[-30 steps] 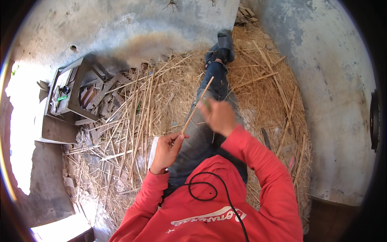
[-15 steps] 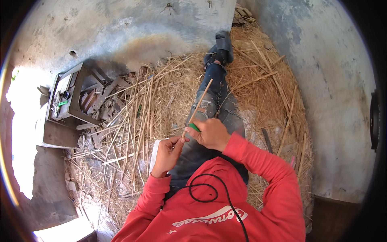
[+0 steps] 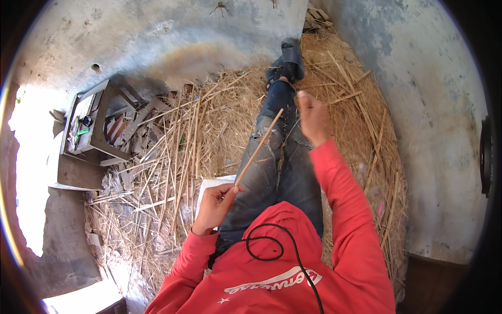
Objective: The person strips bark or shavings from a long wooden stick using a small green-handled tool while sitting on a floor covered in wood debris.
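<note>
My left hand (image 3: 214, 206) is closed on the lower end of a thin pale reed stick (image 3: 259, 146). The stick slants up and to the right over my knees in grey jeans (image 3: 272, 157). Further forward, my right hand (image 3: 312, 118) is stretched out beyond the stick's tip and clear of it. Its fingers are curled, and I cannot see whether anything is inside them. A white sheet (image 3: 208, 187) lies on the straw just under my left hand. Both sleeves are red.
Loose straw and reeds (image 3: 172, 157) cover the floor around my legs. An open wooden box (image 3: 89, 123) with small tools stands at the left by broken boards. Curved concrete walls (image 3: 434, 131) close in behind and on the right. A dark sandal (image 3: 290, 55) is on my foot.
My right hand has swung from beside the left hand forward along the stick to beyond its tip. The left hand has kept hold of the stick's lower end.
</note>
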The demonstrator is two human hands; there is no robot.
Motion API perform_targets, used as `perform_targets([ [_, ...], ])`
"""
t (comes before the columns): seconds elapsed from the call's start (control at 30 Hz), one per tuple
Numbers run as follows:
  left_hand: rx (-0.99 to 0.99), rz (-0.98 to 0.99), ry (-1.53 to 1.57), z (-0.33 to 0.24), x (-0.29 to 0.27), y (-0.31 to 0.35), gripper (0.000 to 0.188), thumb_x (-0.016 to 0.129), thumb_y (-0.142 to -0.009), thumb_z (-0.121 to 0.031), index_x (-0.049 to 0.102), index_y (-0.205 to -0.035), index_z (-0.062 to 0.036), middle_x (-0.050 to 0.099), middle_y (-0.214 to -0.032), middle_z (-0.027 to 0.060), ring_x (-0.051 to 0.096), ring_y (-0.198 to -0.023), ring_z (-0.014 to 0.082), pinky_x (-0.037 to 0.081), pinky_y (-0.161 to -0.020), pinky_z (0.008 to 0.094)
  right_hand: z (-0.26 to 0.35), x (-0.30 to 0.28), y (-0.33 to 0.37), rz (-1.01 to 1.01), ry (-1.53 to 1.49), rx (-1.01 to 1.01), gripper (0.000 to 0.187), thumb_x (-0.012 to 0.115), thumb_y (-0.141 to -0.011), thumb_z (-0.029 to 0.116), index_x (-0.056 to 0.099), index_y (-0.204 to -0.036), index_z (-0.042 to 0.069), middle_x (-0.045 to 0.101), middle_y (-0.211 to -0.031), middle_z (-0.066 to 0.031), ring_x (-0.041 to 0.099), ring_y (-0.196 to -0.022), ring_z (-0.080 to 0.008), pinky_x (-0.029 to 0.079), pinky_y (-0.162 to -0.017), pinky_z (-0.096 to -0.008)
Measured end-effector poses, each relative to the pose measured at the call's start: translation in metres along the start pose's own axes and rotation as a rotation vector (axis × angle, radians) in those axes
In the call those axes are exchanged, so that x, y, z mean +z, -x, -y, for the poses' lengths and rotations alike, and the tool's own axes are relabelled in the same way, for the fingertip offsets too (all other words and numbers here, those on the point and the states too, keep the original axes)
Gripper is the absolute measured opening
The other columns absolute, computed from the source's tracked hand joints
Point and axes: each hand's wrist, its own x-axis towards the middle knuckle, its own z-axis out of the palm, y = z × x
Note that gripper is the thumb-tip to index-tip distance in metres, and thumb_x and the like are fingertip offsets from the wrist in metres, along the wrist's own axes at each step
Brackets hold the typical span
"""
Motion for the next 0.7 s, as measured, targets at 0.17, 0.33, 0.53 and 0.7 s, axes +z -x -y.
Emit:
perform_targets([
  [0.17, 0.013, -0.005, 0.071, 0.001, -0.006, 0.001, 0.028, 0.061, -0.111, -0.022, 0.076, -0.114, 0.0015, 0.044, -0.062, -0.0105, 0.034, -0.053, 0.0001, 0.024, -0.049, 0.0236, 0.002, -0.012, 0.011, 0.107, -0.403, 0.035, 0.052, 0.057, -0.109, 0.049, 0.066, -0.082, 0.006, 0.044, -0.067, 0.0040, 0.041, -0.066, -0.0069, 0.034, -0.061, -0.0297],
  [0.33, 0.029, 0.024, 0.089, -0.008, 0.003, -0.003, 0.028, 0.060, -0.112, -0.021, 0.074, -0.116, 0.0020, 0.043, -0.061, -0.0107, 0.034, -0.052, -0.0002, 0.023, -0.048, 0.0236, 0.036, -0.006, 0.037, 0.286, -0.667, 0.121, 0.039, 0.071, -0.103, 0.040, 0.069, -0.085, 0.006, 0.046, -0.069, 0.0091, 0.041, -0.067, -0.0031, 0.035, -0.062, -0.0270],
  [0.53, 0.053, 0.041, 0.115, -0.017, 0.007, -0.005, 0.028, 0.059, -0.112, -0.021, 0.074, -0.115, 0.0026, 0.041, -0.060, -0.0104, 0.033, -0.051, 0.0000, 0.023, -0.047, 0.0237, 0.055, 0.012, 0.059, 0.400, -0.780, 0.173, 0.026, 0.077, -0.101, 0.028, 0.073, -0.094, 0.003, 0.048, -0.070, 0.0122, 0.038, -0.064, -0.0002, 0.030, -0.056, -0.0233],
  [0.7, 0.068, 0.010, 0.098, -0.020, 0.007, -0.008, 0.029, 0.060, -0.112, -0.021, 0.074, -0.117, 0.0032, 0.043, -0.061, -0.0098, 0.035, -0.053, 0.0005, 0.025, -0.049, 0.0236, 0.059, 0.024, 0.085, 0.499, -0.650, 0.057, 0.026, 0.076, -0.101, 0.029, 0.073, -0.095, 0.003, 0.054, -0.068, 0.0058, 0.040, -0.063, -0.0040, 0.033, -0.056, -0.0254],
])
